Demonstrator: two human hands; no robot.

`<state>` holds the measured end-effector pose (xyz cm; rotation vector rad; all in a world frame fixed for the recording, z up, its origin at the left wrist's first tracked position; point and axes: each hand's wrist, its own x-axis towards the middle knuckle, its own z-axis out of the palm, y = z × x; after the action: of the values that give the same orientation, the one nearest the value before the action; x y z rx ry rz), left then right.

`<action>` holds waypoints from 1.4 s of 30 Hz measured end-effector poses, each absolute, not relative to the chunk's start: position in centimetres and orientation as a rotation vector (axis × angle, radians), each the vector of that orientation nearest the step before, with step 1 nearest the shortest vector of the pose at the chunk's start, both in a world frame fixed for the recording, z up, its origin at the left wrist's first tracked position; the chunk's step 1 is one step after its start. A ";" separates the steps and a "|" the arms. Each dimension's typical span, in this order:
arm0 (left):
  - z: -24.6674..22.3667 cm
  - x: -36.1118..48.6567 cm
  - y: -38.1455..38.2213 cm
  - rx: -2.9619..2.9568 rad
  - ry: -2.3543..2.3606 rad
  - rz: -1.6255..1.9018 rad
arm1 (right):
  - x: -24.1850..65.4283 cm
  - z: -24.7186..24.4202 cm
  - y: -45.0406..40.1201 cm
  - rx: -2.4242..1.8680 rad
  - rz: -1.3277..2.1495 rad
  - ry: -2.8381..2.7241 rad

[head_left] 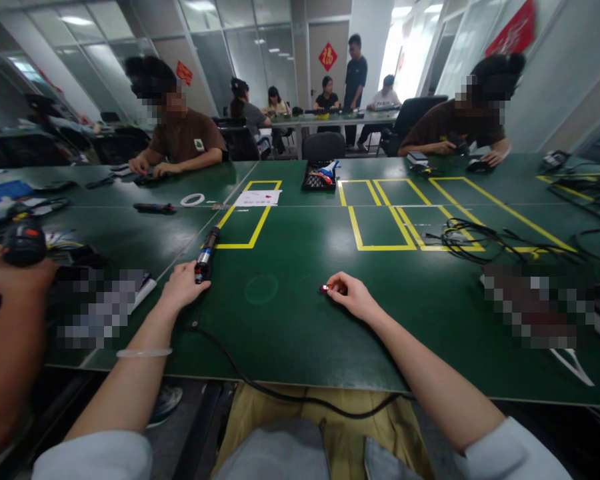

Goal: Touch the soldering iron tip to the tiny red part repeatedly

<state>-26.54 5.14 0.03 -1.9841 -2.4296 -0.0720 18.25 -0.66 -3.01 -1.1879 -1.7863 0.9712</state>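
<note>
My left hand (181, 288) is closed round the near end of a black cylindrical tool with a silver-blue band (209, 247), which lies on the green table (290, 333). The tool points away from me, and its exact kind is unclear. To the right, my right hand (353, 297) rests low over the table, thumb and fingers pinched on a small red and silver piece (325, 289). Most of that piece is hidden by the fingers. A black cable (225, 353) starts near my left wrist and runs over the table's front edge.
Yellow tape outlines (235, 247) mark the table, with a white paper (258, 198) on one. A black tray (319, 177) holds tools. Tangled black cables (460, 240) lie at right. A co-worker's hand (17, 273) grips a dark tool at far left; two people sit opposite.
</note>
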 end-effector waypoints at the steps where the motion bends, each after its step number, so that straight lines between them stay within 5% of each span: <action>1: -0.2 -26.7 5.2 -2.004 -2.420 -0.084 | 18.2 -3.0 -0.7 -1.189 0.970 -1.787; 28: -0.3 -0.7 -0.8 -2.577 -1.812 -0.466 | 18.2 -3.5 -0.5 -1.103 0.673 -1.920; 42: -0.6 1.3 -1.3 -2.654 -1.744 -0.505 | 18.4 -2.8 -0.7 -1.194 0.668 -1.894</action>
<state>1.32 -1.30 -0.56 -2.6543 -1.7436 -0.5049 18.41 -0.71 -2.83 -1.1942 -1.8943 0.6677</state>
